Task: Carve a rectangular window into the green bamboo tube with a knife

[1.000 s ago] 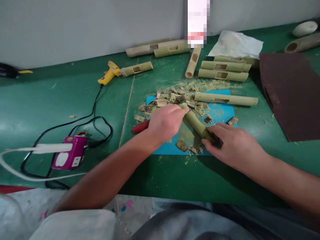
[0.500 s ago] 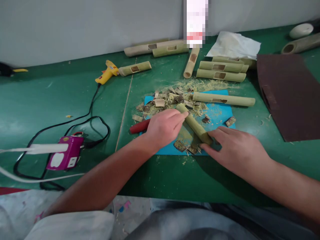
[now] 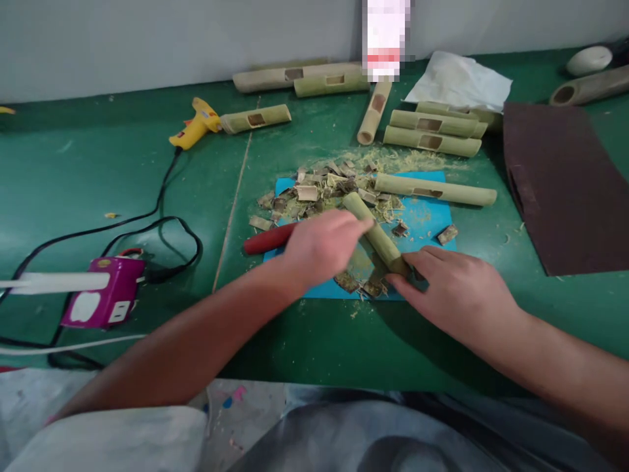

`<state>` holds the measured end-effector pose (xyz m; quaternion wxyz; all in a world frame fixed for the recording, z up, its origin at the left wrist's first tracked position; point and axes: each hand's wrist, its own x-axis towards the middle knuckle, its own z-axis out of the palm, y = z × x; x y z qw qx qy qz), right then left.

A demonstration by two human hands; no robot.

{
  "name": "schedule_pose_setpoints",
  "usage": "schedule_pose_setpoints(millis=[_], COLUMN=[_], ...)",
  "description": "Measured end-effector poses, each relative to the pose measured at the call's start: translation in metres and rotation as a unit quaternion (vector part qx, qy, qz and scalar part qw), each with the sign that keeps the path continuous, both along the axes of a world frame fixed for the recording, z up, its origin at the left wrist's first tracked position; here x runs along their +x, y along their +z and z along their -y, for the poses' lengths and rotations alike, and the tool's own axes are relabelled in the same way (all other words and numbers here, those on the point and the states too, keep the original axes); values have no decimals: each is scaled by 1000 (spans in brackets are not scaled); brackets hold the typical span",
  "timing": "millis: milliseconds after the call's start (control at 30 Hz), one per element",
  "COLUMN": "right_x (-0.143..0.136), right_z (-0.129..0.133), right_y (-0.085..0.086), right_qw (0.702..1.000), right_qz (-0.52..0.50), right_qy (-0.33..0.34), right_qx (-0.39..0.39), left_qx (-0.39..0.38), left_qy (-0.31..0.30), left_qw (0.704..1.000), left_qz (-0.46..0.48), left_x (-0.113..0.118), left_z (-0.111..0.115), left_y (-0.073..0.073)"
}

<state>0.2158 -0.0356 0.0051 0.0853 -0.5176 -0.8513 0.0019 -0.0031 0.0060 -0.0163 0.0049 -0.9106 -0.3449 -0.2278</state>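
Note:
A short green bamboo tube [image 3: 376,233] lies slantwise over a blue sheet [image 3: 427,223]. My right hand [image 3: 457,282] grips its near end between thumb and fingers. At the tube's upper side my left hand [image 3: 324,246] is closed, its fingertips pressed together against the bamboo and a little blurred. Whatever they may pinch is hidden. A red handle [image 3: 269,239] sticks out to the left from behind my left hand; its other end is out of sight. Bamboo chips and shavings [image 3: 309,193] are heaped beyond that hand, and a longer notched bamboo tube [image 3: 437,189] rests on the sheet's far side.
Several notched bamboo tubes [image 3: 432,143] lie along the back, near a white cloth [image 3: 459,82]. A yellow glue gun [image 3: 196,124] and its black cord are at left, with a purple power adapter [image 3: 104,292]. A dark brown sheet [image 3: 565,190] lies at right.
My left hand has shifted slightly right along the tube, relative to the table. My right hand keeps hold of the near end. The whole view has shifted a little.

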Motion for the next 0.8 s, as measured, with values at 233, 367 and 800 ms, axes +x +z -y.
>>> schedule_pose_setpoints(millis=[233, 367, 800], right_x=[0, -1, -2], right_z=[1, 0, 0], right_y=[0, -1, 2], right_qw=[1000, 1000, 1000], right_qz=[4, 5, 9], right_qy=[1, 6, -6], right_qx=[-1, -1, -29], left_qx=[-22, -43, -30], left_qy=[-10, -19, 12], left_qw=[1000, 999, 999], left_qz=[-9, -28, -19], left_x=[2, 1, 2], left_z=[4, 3, 2], left_y=[1, 2, 6])
